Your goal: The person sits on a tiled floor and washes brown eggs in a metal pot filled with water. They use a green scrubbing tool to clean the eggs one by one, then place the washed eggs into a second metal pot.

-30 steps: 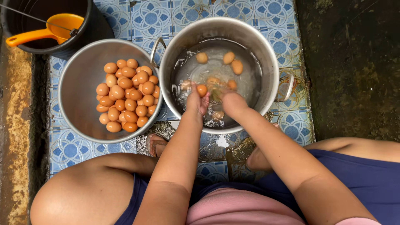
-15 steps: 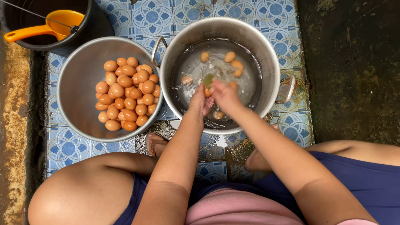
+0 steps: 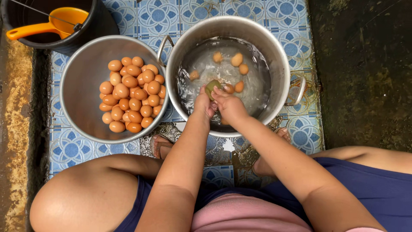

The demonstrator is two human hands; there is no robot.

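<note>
At the far left a black bucket (image 3: 92, 25) holds an orange dipper (image 3: 51, 23). Beside it on the blue patterned tile floor (image 3: 77, 148) stands a wide steel bowl (image 3: 79, 64) with a heap of brown eggs (image 3: 131, 94) piled toward its right side; that heap looks the same as it did a second ago.

The change is in the big steel pot (image 3: 274, 51) of water just to the right, its rim touching the bowl's. A second ago both hands were low near the pot's near wall with an orange egg showing between them. Since then they have come up and slightly toward the middle of the water, and what shows above the fingers is a greenish, rounded piece, probably a scrubbing pad (image 3: 212, 87), though it could be an egg seen through wet light. That reads as rubbing in progress, with the washed egg not yet carried across to the bowl.

The left hand (image 3: 205, 103) is curled narrow, its fingers closed under and against the greenish piece. The right hand (image 3: 229, 105) is also closed, pressed against the same piece from the other side, so the two hands meet around it, just above the water.

Right of the hands, an egg (image 3: 238, 87) floats just beside the right hand's fingers, and three or four more loose eggs (image 3: 236, 59) drift farther off toward the pot's far wall, with one more (image 3: 194, 75) off to the left.
</note>
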